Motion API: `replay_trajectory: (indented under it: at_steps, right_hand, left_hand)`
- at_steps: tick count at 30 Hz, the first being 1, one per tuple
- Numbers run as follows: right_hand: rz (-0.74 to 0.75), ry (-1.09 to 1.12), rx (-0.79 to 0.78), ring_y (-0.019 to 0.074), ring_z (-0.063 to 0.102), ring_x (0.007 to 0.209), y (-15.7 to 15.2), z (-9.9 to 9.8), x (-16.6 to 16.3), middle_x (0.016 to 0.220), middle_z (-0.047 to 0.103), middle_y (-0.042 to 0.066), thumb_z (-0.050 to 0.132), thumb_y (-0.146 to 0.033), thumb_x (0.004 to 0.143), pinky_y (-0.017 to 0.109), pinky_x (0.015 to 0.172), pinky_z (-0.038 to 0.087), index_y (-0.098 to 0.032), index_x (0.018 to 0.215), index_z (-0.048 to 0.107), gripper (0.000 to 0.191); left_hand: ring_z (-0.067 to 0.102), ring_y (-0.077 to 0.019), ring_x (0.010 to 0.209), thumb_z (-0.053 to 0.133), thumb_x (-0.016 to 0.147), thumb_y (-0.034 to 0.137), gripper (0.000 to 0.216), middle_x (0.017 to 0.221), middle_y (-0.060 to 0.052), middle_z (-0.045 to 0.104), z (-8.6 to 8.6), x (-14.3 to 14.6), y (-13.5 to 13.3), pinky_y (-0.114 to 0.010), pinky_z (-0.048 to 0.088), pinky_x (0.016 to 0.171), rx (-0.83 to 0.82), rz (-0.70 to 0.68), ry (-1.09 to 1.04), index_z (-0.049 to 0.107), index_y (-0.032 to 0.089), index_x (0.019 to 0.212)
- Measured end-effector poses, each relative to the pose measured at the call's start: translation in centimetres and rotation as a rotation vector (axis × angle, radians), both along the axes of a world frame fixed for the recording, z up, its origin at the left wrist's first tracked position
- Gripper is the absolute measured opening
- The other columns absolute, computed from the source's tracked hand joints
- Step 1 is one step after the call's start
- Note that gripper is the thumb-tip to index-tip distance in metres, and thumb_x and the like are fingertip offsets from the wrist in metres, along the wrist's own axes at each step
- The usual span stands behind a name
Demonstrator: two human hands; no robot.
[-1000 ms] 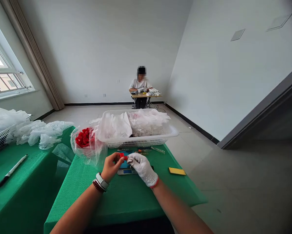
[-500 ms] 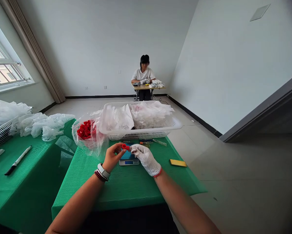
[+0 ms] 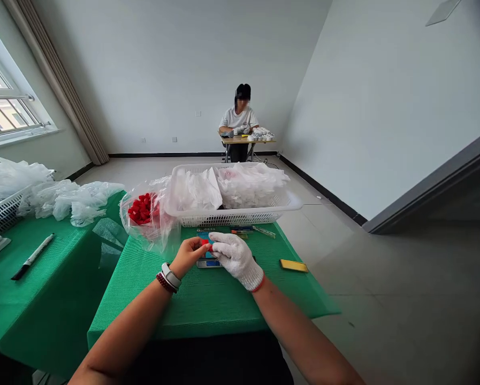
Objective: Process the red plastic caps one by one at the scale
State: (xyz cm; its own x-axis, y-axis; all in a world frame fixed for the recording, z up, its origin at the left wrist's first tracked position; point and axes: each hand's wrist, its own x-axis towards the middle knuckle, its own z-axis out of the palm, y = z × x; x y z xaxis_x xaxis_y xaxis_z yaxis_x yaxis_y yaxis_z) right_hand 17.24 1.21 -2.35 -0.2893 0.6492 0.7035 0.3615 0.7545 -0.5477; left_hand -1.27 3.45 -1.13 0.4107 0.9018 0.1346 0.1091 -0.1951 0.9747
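My left hand (image 3: 187,256), bare, pinches a small red plastic piece (image 3: 206,244) over the middle of the green-covered table (image 3: 215,313). From the other side, the fingers of my right hand (image 3: 237,258), in a white knitted glove, close on the same piece and hide much of it. Its exact kind cannot be made out. Below both hands lies a small digital scale (image 3: 208,263), partly covered by them. A clear plastic bag (image 3: 165,224) holding several similar red pieces (image 3: 142,209) stands at the table's back left.
Behind the scale is a white basket (image 3: 240,217) of clear plastic bags. Pens (image 3: 264,231) lie before it; a yellow-topped box (image 3: 294,266) is at right. On the left table are a marker (image 3: 33,256) and more bags (image 3: 81,200). A person (image 3: 240,117) sits at a far desk.
My right hand has turned, its gloved fingers now reaching over the red piece and covering more of it. The left hand keeps its pinch. The view has shifted slightly.
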Motion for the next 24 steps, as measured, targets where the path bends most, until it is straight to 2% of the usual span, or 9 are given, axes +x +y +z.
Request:
replay_trajectory:
  at_steps: [3, 7, 9, 11, 13, 16, 19, 22, 24]
  right_hand:
    - [0.045, 0.054, -0.142, 0.0193, 0.067, 0.094, 0.01, 0.15, 0.09, 0.103, 0.072, 0.007, 0.058, -0.027, 0.09, 0.034, 0.088, 0.053, -0.022, 0.099, 0.071, 0.017]
    - [0.147, 0.162, -0.462, 0.0178, 0.067, 0.083, 0.0, 0.07, -0.02, 0.092, 0.073, 0.006, 0.054, -0.038, 0.092, 0.031, 0.079, 0.054, -0.019, 0.101, 0.07, 0.026]
    - [0.192, 0.258, -0.628, 0.0158, 0.065, 0.073, 0.09, -0.29, -0.13, 0.086, 0.071, 0.005, 0.053, -0.045, 0.092, 0.028, 0.07, 0.054, -0.017, 0.099, 0.068, 0.033]
    - [0.227, 0.335, -0.744, 0.0129, 0.06, 0.061, 0.13, -0.6, -0.23, 0.077, 0.069, 0.003, 0.054, -0.051, 0.089, 0.026, 0.059, 0.052, -0.016, 0.095, 0.067, 0.038]
    - [0.224, 0.336, -0.738, 0.0122, 0.059, 0.059, 0.02, -0.63, -0.34, 0.073, 0.067, 0.002, 0.054, -0.053, 0.089, 0.025, 0.058, 0.051, -0.016, 0.091, 0.066, 0.039]
    - [0.152, 0.22, -0.577, 0.0165, 0.064, 0.074, -0.38, -0.18, -0.54, 0.081, 0.07, 0.005, 0.053, -0.05, 0.09, 0.03, 0.071, 0.054, -0.016, 0.093, 0.07, 0.038]
    - [0.049, 0.134, -0.413, 0.0217, 0.066, 0.089, -0.66, 0.22, -0.72, 0.095, 0.073, 0.009, 0.058, -0.045, 0.088, 0.037, 0.084, 0.053, -0.018, 0.1, 0.072, 0.033]
    - [0.017, 0.134, -0.365, 0.0224, 0.066, 0.092, -0.62, 0.15, -0.79, 0.097, 0.073, 0.008, 0.061, -0.042, 0.087, 0.037, 0.087, 0.052, -0.019, 0.099, 0.073, 0.028]
    - [0.054, 0.186, -0.468, 0.0202, 0.066, 0.084, -0.51, -0.09, -0.81, 0.091, 0.072, 0.007, 0.057, -0.043, 0.089, 0.033, 0.078, 0.054, -0.019, 0.097, 0.072, 0.03]
  left_hand:
    - [0.046, -0.0098, 0.055, 0.062, 0.082, 0.052, 0.04, 0.061, 0.001, 0.056, -0.04, 0.06, -0.13, -0.021, 0.034, 0.051, 0.111, 0.022, 0.022, 0.056, 0.014, 0.071]
    - [0.048, -0.0108, 0.058, 0.064, 0.084, 0.041, 0.027, 0.071, -0.002, 0.062, -0.19, 0.03, -0.44, -0.023, 0.04, 0.055, 0.425, 0.135, 0.14, 0.065, 0.015, 0.09]
    - [0.05, -0.0116, 0.061, 0.063, 0.085, 0.037, 0.023, 0.077, -0.003, 0.064, -0.24, -0.02, -0.55, -0.024, 0.042, 0.058, 0.536, 0.149, 0.199, 0.066, 0.017, 0.094]
    - [0.051, -0.012, 0.061, 0.063, 0.085, 0.036, 0.021, 0.077, -0.003, 0.064, -0.25, -0.06, -0.59, -0.024, 0.042, 0.058, 0.575, 0.155, 0.241, 0.067, 0.018, 0.093]
    - [0.049, -0.0115, 0.058, 0.063, 0.084, 0.039, 0.023, 0.068, -0.001, 0.061, -0.26, -0.07, -0.51, -0.023, 0.039, 0.055, 0.536, 0.163, 0.254, 0.067, 0.017, 0.088]
    - [0.043, -0.01, 0.052, 0.058, 0.086, 0.046, 0.033, 0.056, 0.002, 0.051, -0.38, -0.05, -0.17, -0.022, 0.032, 0.05, 0.401, 0.156, 0.24, 0.061, 0.015, 0.073]
    - [0.04, -0.0095, 0.05, 0.049, 0.09, 0.048, 0.041, 0.053, 0.003, 0.047, -0.55, -0.06, 0.18, -0.021, 0.028, 0.049, 0.311, 0.124, 0.228, 0.054, 0.015, 0.065]
    - [0.04, -0.0098, 0.052, 0.049, 0.091, 0.043, 0.034, 0.056, 0.003, 0.048, -0.56, -0.1, 0.27, -0.021, 0.029, 0.05, 0.337, 0.107, 0.248, 0.059, 0.015, 0.076]
    - [0.043, -0.0103, 0.055, 0.054, 0.089, 0.039, 0.025, 0.067, 0.001, 0.056, -0.45, -0.12, 0.16, -0.022, 0.034, 0.053, 0.394, 0.106, 0.276, 0.062, 0.015, 0.09]
